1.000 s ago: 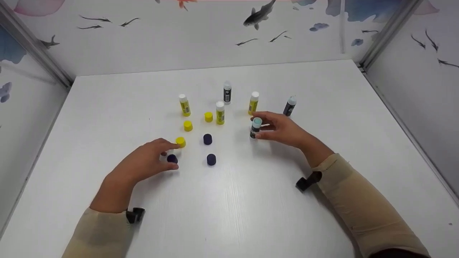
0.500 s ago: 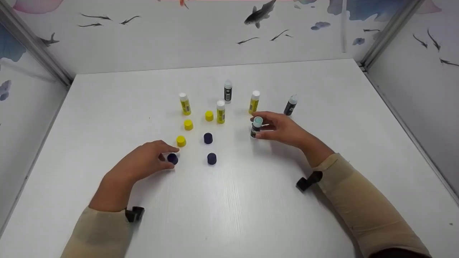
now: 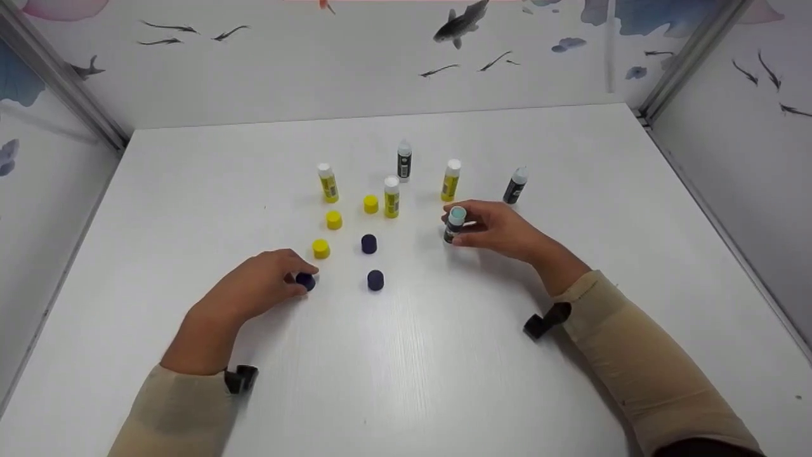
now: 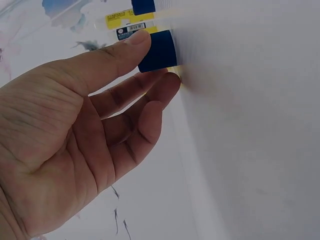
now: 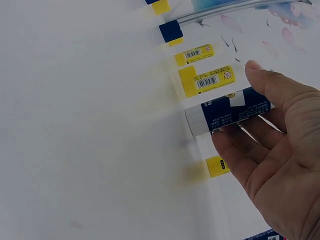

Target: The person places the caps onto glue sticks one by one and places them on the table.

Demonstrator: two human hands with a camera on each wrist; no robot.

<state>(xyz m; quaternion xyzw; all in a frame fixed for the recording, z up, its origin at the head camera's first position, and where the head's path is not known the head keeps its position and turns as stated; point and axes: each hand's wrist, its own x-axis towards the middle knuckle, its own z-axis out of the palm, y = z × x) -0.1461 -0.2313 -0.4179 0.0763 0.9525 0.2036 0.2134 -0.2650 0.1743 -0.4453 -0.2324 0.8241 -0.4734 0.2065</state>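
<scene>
My left hand (image 3: 257, 285) pinches a dark blue glue stick cap (image 4: 161, 51) between thumb and fingers, low over the table; the thumb lies across its near side in the left wrist view. My right hand (image 3: 504, 230) holds an uncapped dark blue glue stick (image 5: 235, 111) upright, its pale open top (image 3: 457, 214) facing up. Two more dark blue caps (image 3: 375, 280) stand between the hands. Just beyond the left fingertips is a yellow cap (image 3: 321, 249), with two others farther back.
Three yellow glue sticks (image 3: 392, 198) with white tops stand behind the caps. Two other dark glue sticks stand at the back, one in the middle (image 3: 404, 162) and one behind the right hand (image 3: 516, 185). Printed panels (image 3: 355, 70) wall in the white table (image 3: 406, 368).
The left thumb and fingers have closed in on the dark blue cap, the fingertips drawing off the yellow cap. The right hand keeps its hold on the glue stick in place.
</scene>
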